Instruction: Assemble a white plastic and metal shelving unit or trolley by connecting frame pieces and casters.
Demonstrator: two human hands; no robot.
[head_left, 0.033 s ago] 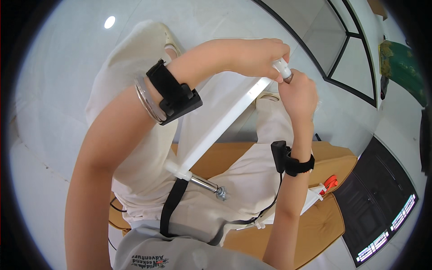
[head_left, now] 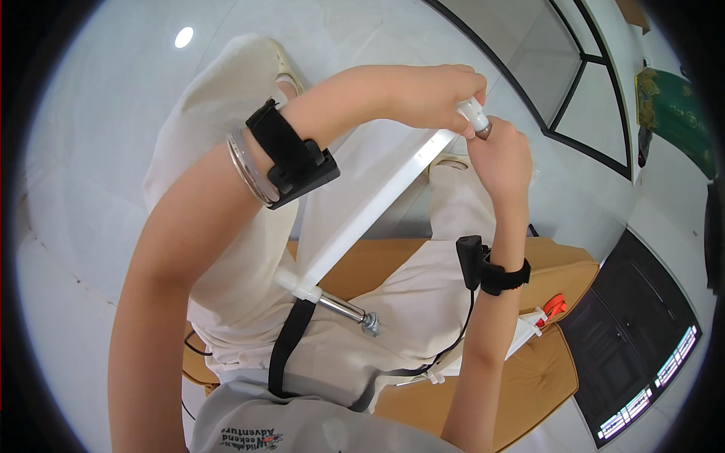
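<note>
A white flat panel (head_left: pixel 377 198) slants across my lap from near my waist to the far right. At its far corner is a white plastic sleeve (head_left: pixel 473 115), and my left hand (head_left: pixel 442 98) is closed around it. My right hand (head_left: pixel 502 155) is a fist against the sleeve's lower end, wrapped round a metal tube (head_left: pixel 484 132) of which only a short dark, shiny bit shows. On the panel's near corner a similar white collar (head_left: pixel 303 290) carries a chrome leg (head_left: pixel 343 307) pointing right, with a screw-like metal tip.
I sit on a tan cushioned seat (head_left: pixel 555 264). To my right on it lies a white frame part (head_left: pixel 521 340) beside a red strap (head_left: pixel 555 306). A black cable (head_left: pixel 457 343) runs from my right wristband. A black-framed glass panel (head_left: pixel 574 98) stands at far right, above a dark door (head_left: pixel 630 332).
My right wrist has shifted very slightly to the right, with its band. Both hands keep their hold at the far corner, and the panel has not visibly moved.
</note>
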